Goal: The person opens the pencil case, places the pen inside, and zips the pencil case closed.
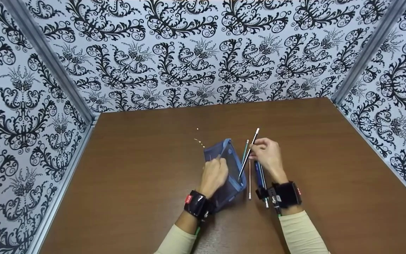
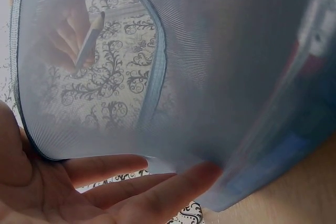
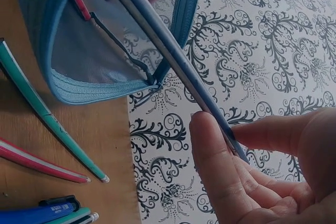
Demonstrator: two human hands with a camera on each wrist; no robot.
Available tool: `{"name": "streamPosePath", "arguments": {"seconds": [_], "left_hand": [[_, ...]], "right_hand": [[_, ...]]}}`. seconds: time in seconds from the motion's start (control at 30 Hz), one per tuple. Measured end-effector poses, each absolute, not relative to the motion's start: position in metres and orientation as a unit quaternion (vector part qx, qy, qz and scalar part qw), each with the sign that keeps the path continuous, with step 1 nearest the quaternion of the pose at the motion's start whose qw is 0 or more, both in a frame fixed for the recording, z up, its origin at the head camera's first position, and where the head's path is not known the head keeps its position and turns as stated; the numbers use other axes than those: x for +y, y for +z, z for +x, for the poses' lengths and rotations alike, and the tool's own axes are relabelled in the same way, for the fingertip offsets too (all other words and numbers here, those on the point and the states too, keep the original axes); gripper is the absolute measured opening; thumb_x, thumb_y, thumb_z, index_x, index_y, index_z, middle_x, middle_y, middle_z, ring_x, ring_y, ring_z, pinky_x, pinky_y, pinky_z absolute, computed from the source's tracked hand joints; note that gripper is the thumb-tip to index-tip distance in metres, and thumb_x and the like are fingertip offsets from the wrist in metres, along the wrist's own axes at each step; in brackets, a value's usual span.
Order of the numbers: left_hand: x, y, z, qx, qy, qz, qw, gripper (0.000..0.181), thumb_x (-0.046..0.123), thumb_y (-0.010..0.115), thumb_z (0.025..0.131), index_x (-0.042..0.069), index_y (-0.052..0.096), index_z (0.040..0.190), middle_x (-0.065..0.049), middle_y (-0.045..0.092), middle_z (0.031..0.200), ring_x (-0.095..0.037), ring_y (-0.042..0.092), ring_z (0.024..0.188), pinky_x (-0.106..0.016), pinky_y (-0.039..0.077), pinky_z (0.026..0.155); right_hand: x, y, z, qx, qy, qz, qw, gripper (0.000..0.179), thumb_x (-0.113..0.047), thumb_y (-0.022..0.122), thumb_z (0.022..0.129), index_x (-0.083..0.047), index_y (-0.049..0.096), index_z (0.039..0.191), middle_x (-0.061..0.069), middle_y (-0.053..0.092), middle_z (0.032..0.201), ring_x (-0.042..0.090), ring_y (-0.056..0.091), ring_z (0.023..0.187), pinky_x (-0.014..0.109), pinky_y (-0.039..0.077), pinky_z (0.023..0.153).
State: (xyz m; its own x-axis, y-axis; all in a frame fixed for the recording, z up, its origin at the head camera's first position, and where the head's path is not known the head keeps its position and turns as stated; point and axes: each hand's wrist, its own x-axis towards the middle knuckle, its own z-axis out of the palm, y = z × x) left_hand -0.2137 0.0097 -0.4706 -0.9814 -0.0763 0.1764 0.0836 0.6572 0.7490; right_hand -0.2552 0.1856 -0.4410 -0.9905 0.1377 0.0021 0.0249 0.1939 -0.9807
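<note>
My left hand [image 1: 214, 176] grips the side of a blue mesh pencil case [image 1: 218, 150], holding it tilted with its zipped mouth gaping toward the right. In the left wrist view, fingers [image 2: 173, 190] press along the outside of the mesh. My right hand [image 1: 268, 155] pinches a dark striped pencil [image 1: 254, 137] near its rear end between thumb and fingers. The pencil [image 3: 173, 56] slants down with its sharpened end at the case's opening. Through the mesh in the left wrist view, the pencil's tip [image 2: 98, 20] shows. Inside the case lies something red [image 3: 80, 4].
On the brown table [image 1: 136, 169] beside the case lie a green pencil [image 3: 47, 114] and a red pencil [image 3: 42, 162]. A blue pen [image 3: 37, 213] with another green pencil [image 3: 81, 216] lies under my right wrist. Small light crumbs [image 1: 199, 141] are scattered behind the case.
</note>
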Motion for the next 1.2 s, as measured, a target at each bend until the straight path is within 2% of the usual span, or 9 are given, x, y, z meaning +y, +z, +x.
{"name": "streamPosePath", "arguments": {"seconds": [0.3,0.4,0.6,0.87,1.13,1.2], "left_hand": [[0.008,-0.471,-0.213,-0.9,-0.429,0.0,0.078,0.043,0.023,0.037,0.1,0.016,0.046,0.059,-0.013,0.06,0.068,-0.026,0.058,0.062,-0.04,0.047,0.059],[0.008,-0.472,-0.213,-0.901,-0.426,-0.002,0.083,0.042,0.022,0.037,0.1,0.013,0.05,0.061,-0.016,0.063,0.071,-0.03,0.062,0.065,-0.042,0.048,0.06],[0.008,-0.472,-0.214,-0.907,-0.409,-0.006,0.101,0.044,0.022,0.038,0.098,0.008,0.058,0.062,-0.024,0.071,0.087,-0.043,0.069,0.082,-0.052,0.051,0.069],[0.009,-0.473,-0.214,-0.906,-0.415,-0.009,0.087,0.043,0.023,0.038,0.099,0.01,0.055,0.061,-0.023,0.07,0.084,-0.04,0.069,0.078,-0.049,0.05,0.065],[0.009,-0.471,-0.214,-0.902,-0.424,-0.017,0.076,0.042,0.023,0.038,0.1,0.014,0.051,0.061,-0.017,0.065,0.074,-0.032,0.064,0.068,-0.043,0.049,0.059],[0.009,-0.471,-0.214,-0.902,-0.423,-0.019,0.076,0.042,0.023,0.039,0.1,0.014,0.052,0.062,-0.016,0.065,0.073,-0.031,0.064,0.067,-0.042,0.048,0.058]], "right_hand": [[0.183,-0.443,-0.255,-0.769,0.636,-0.05,0.038,0.024,0.002,0.061,0.092,0.015,0.056,0.111,0.033,0.068,0.098,0.008,0.065,0.057,0.028,0.058,0.062],[0.182,-0.444,-0.256,-0.769,0.636,-0.047,0.04,0.023,0.003,0.06,0.092,0.015,0.056,0.111,0.032,0.069,0.096,0.008,0.066,0.056,0.029,0.058,0.062],[0.179,-0.447,-0.256,-0.78,0.623,-0.043,0.04,0.021,0.002,0.061,0.09,0.014,0.059,0.108,0.024,0.072,0.092,0.008,0.066,0.057,0.026,0.057,0.059],[0.176,-0.449,-0.255,-0.774,0.631,-0.039,0.033,0.021,0.004,0.061,0.09,0.014,0.057,0.107,0.019,0.071,0.084,0.01,0.066,0.055,0.034,0.059,0.062],[0.172,-0.452,-0.255,-0.775,0.63,-0.042,0.021,0.021,0.004,0.062,0.09,0.014,0.058,0.108,0.018,0.07,0.085,0.012,0.067,0.058,0.035,0.059,0.064],[0.17,-0.453,-0.254,-0.778,0.627,-0.042,0.016,0.021,0.003,0.062,0.091,0.013,0.058,0.108,0.022,0.071,0.088,0.014,0.068,0.06,0.036,0.059,0.066]]}}
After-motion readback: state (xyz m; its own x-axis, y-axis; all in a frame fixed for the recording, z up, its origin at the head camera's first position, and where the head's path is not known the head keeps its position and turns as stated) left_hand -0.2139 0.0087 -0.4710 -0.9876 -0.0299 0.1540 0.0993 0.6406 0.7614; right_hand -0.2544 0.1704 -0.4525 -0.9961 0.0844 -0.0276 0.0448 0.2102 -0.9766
